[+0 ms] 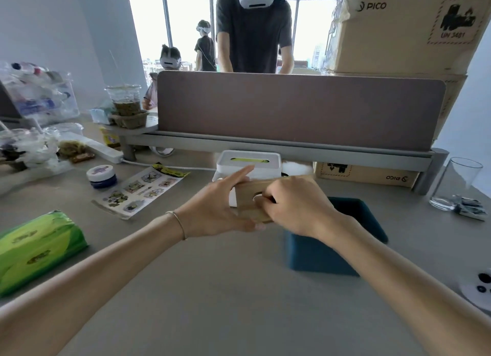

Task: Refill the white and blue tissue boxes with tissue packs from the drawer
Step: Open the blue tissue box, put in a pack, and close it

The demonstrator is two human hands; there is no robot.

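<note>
Grey desktop fills my view, closed off at twelve o'clock by a brown partition screen (297, 108), with other people standing beyond it against bright windows. I have both hands up over the middle of the desk, sharing one wooden lid (249, 200) held clear of the surface. My left hand (220, 209) cups its left edge from below, index finger stretched forward; my right hand (289, 204) is curled tight over the right side, fingertips hooked at the lid's oval slot. I read that two-handed hold as keeping the lid level and out of the way, so the blue tissue box (329, 238), open-topped at about three o'clock just under my right wrist, can take a pack.

At twelve o'clock, close beyond the lid, the white tissue box (249, 161) sits with its cover on and green showing through the slot, so I judge that one already filled. A green tissue pack (39, 249) lies at nine o'clock, well apart from the blue box, probably parked there for this refill. I cannot see inside the blue box. No drawer is in view. A drinking glass (454, 182) stands at two o'clock near the desk edge.
</note>
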